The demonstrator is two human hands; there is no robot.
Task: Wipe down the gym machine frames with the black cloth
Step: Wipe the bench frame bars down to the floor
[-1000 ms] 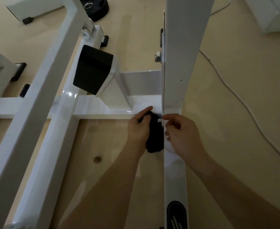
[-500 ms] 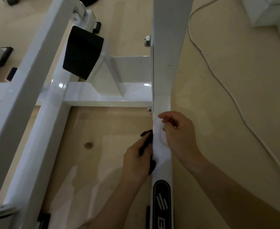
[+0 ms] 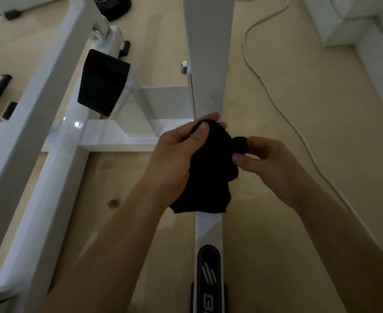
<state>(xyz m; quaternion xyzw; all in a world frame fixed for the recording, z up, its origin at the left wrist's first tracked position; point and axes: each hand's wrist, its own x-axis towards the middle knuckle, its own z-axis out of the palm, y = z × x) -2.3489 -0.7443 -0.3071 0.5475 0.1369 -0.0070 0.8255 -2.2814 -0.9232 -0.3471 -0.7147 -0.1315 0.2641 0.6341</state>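
Nearest the camera lies one white floor rail (image 3: 208, 224) bearing one black oval badge (image 3: 209, 267). Above it, two bare forearms reach in to the one black cloth (image 3: 208, 172), which is held up over the rail; whether its lower hem touches the metal cannot be told. The left hand (image 3: 174, 159) grips the bunched cloth, thumb on top and fingers curled behind. The right hand (image 3: 269, 163) pinches a small fold at the cloth's edge between thumb and fingertips.

No wiping is under way, so the step looks like regathering or refolding the cloth. The next move likely calls for settling it into one palm and pressing it flat onto a frame face.

Beyond stand one cross bar (image 3: 122, 137), one black pad (image 3: 102, 82), one upright post (image 3: 208, 53) with one nut (image 3: 184, 67), one white cable (image 3: 276, 98) and, farthest, one weight plate (image 3: 116, 5).
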